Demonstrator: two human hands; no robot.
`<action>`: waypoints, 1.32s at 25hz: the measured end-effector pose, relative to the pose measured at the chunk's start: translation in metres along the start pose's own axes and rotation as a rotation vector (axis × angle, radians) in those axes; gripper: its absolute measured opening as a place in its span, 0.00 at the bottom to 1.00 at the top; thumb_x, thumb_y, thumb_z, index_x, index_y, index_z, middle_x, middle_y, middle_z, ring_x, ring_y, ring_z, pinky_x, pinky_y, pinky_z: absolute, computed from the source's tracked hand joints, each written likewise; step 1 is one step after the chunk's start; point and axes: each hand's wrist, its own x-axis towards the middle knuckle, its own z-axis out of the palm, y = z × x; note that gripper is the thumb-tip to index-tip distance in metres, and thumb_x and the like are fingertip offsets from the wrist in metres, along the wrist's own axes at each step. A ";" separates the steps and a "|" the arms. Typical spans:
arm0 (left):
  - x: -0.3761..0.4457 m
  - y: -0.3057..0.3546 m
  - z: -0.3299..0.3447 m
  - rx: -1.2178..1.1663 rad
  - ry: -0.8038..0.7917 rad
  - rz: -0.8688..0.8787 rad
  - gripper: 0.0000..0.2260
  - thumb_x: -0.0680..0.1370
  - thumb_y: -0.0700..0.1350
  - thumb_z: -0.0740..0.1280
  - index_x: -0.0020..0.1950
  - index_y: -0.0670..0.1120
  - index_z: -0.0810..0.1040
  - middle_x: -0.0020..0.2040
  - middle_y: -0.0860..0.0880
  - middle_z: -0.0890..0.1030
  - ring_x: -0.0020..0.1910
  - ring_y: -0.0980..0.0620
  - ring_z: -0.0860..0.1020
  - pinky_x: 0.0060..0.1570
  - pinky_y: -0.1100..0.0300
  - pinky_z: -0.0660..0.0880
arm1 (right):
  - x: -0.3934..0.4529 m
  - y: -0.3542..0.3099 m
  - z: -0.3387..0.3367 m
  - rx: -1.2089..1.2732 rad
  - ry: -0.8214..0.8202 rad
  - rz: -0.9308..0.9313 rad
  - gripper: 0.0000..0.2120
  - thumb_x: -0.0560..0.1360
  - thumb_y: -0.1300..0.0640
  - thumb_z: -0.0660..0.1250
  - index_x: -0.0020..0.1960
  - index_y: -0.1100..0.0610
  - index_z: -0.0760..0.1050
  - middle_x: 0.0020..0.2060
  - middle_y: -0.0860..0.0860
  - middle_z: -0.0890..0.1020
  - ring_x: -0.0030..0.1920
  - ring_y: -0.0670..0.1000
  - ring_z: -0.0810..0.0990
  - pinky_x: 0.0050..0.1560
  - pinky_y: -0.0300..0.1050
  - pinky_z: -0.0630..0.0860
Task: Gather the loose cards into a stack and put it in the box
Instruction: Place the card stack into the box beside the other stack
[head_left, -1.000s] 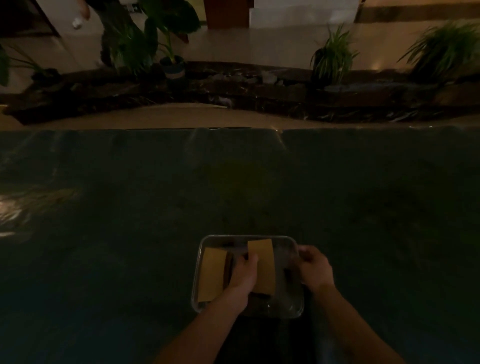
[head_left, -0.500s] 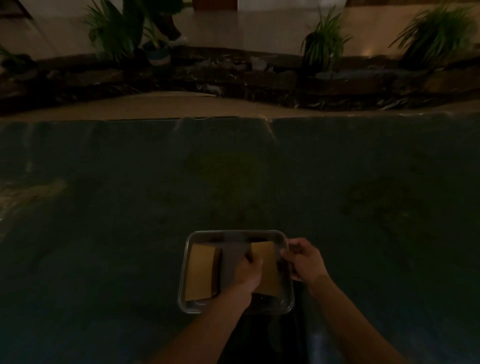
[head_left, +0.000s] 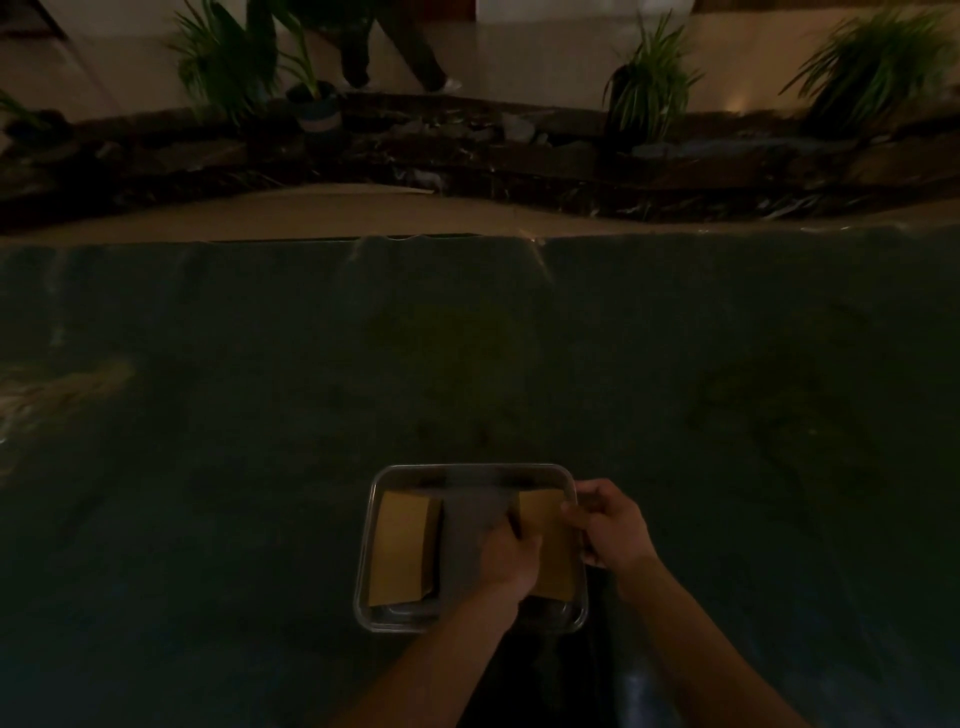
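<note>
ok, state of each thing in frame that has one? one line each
box: clear, no lid on, upright on the table
left card stack: flat in the box's left side, untouched
right card stack: inside, right side, under both hands
left hand: pressed on right stack
right hand: gripping the box's right rim

Two bare hands are in view — the left hand (head_left: 511, 556) and the right hand (head_left: 608, 530) — over one clear, shallow box (head_left: 470, 472) on one dark-covered table (head_left: 260, 415). Inside the box lie two tan card piles — one at the left (head_left: 400, 551), one at the right (head_left: 545, 535). Beyond the table stand three leafy plants (head_left: 647, 88) and one passer-by's pair of legs (head_left: 395, 47).
</note>
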 end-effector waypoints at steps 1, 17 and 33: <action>0.000 -0.001 0.001 -0.009 0.002 0.006 0.09 0.82 0.53 0.58 0.59 0.54 0.73 0.57 0.51 0.77 0.54 0.52 0.74 0.56 0.56 0.70 | 0.000 0.000 0.000 0.001 0.004 -0.005 0.06 0.77 0.59 0.67 0.51 0.49 0.77 0.48 0.51 0.81 0.45 0.52 0.81 0.32 0.43 0.75; 0.012 -0.014 0.009 0.283 0.109 0.162 0.07 0.82 0.48 0.59 0.48 0.51 0.75 0.48 0.52 0.77 0.49 0.54 0.76 0.51 0.61 0.70 | -0.002 -0.001 -0.001 0.001 -0.001 0.004 0.05 0.77 0.58 0.68 0.49 0.49 0.78 0.45 0.50 0.82 0.43 0.51 0.81 0.33 0.44 0.76; 0.011 -0.015 0.004 0.323 0.119 0.203 0.14 0.82 0.53 0.56 0.59 0.49 0.78 0.58 0.48 0.80 0.59 0.49 0.77 0.65 0.50 0.71 | -0.017 0.003 0.008 -0.249 0.131 -0.134 0.10 0.78 0.51 0.65 0.58 0.43 0.75 0.45 0.45 0.80 0.46 0.48 0.81 0.48 0.49 0.81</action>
